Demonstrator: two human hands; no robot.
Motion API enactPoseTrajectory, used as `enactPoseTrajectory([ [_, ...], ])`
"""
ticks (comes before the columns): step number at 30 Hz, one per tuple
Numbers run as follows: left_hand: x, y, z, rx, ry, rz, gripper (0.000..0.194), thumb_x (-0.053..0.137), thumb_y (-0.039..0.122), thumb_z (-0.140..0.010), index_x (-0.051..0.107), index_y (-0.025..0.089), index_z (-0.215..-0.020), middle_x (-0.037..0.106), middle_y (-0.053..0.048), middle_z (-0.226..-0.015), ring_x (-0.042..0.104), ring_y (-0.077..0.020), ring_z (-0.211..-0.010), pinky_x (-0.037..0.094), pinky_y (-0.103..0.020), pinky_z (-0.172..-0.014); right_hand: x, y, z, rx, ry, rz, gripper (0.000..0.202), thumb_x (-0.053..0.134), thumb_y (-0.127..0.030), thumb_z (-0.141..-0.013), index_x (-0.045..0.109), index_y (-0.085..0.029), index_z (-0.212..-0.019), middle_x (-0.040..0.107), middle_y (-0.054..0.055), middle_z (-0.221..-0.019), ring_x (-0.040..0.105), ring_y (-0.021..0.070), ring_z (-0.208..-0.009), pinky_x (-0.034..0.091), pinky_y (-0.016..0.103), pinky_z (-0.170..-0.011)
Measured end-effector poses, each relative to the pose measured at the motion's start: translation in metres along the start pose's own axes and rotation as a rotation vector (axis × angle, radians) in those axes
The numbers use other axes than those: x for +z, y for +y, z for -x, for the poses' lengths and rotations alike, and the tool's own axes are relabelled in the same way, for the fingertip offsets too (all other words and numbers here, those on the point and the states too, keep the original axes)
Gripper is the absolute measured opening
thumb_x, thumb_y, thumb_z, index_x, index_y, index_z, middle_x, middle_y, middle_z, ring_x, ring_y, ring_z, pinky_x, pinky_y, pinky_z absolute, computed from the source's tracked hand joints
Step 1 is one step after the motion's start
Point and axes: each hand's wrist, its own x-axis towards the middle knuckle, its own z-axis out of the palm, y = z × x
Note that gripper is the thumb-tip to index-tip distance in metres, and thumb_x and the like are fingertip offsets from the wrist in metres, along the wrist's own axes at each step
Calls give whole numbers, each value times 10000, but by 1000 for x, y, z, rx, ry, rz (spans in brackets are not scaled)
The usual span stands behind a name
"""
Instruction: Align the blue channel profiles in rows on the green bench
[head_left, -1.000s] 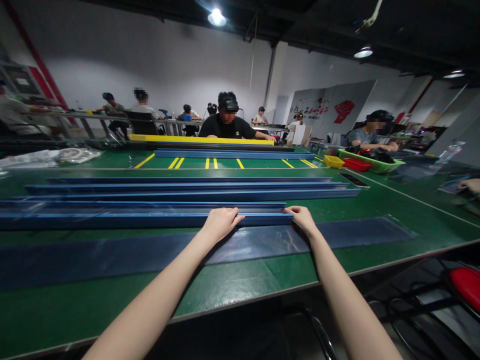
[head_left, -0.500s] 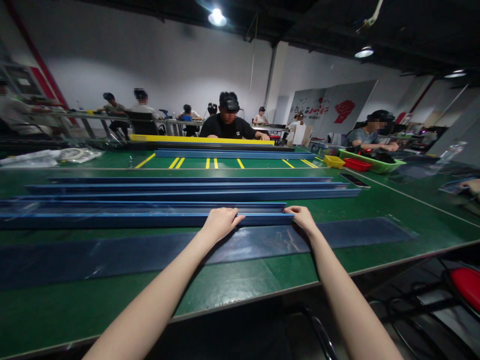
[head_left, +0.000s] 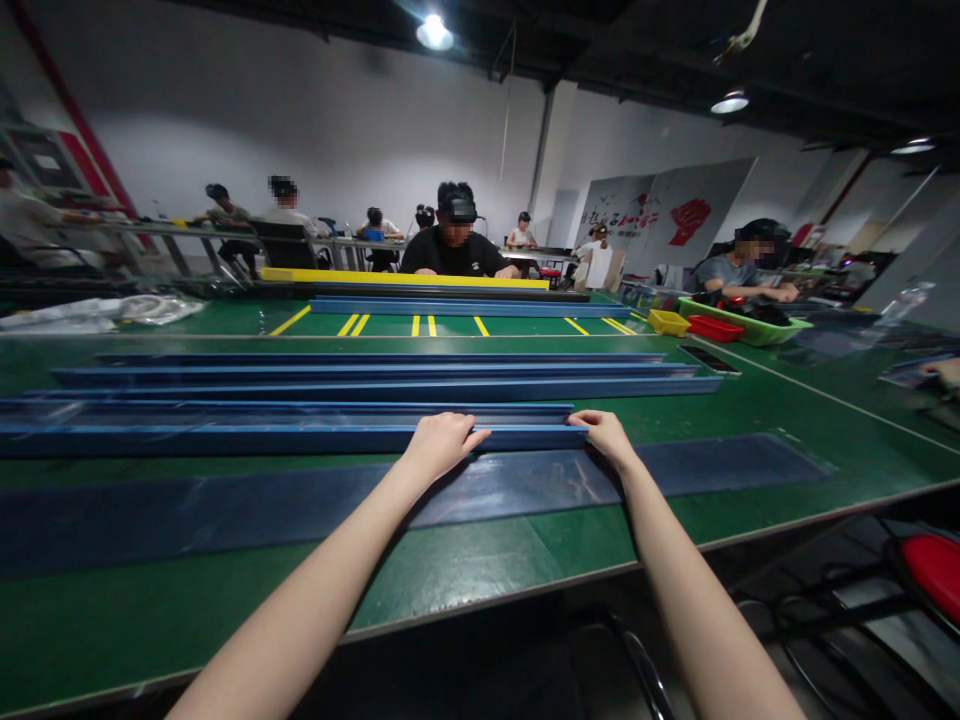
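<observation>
A long blue U-shaped channel (head_left: 262, 441) lies lengthwise across the green table (head_left: 480, 570), its trough facing up. Over its near wall, a little left of the end, my left hand (head_left: 442, 445) is closed, thumb on the near side and fingers reaching inside. At the channel's right end my right hand (head_left: 604, 436) pinches the corner between thumb and fingers. What its fingertips touch inside is partly hidden. Between me and the channel lies a flat strip of clear plastic film (head_left: 300, 508), passing beneath my wrists.
More blue channels (head_left: 420, 388) lie parallel just beyond, with a phone (head_left: 709, 360) off their right end. Farther back are a yellow bar (head_left: 405, 280), a green basket (head_left: 780, 333), yellow and red trays, and a co-worker (head_left: 457, 240) seated opposite. A red stool (head_left: 934, 575) stands at right.
Both my hands stay in the same place on the channel. Across the table, the co-worker's hand on the right has drawn inward along the yellow bar.
</observation>
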Motion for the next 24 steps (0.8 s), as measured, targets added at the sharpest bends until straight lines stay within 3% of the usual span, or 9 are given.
enactPoseTrajectory([
  [5, 1, -1, -1, 7, 7, 12, 425, 318, 453, -880, 592, 154, -753, 639, -82, -809, 598, -199, -803, 406, -244, -609, -1, -1, 3, 65, 31, -20, 278, 572, -375, -631, 670, -142, -748, 651, 54, -663, 527, 117, -531, 357, 188, -418],
  [24, 6, -3, 0, 41, 65, 9, 417, 325, 452, -878, 586, 150, -759, 609, -71, -854, 559, -185, -842, 407, -248, -632, -3, -6, 4, 34, 29, 0, 261, 557, -385, -630, 649, -157, -716, 654, 59, -729, 562, 143, -633, 393, 202, -483],
])
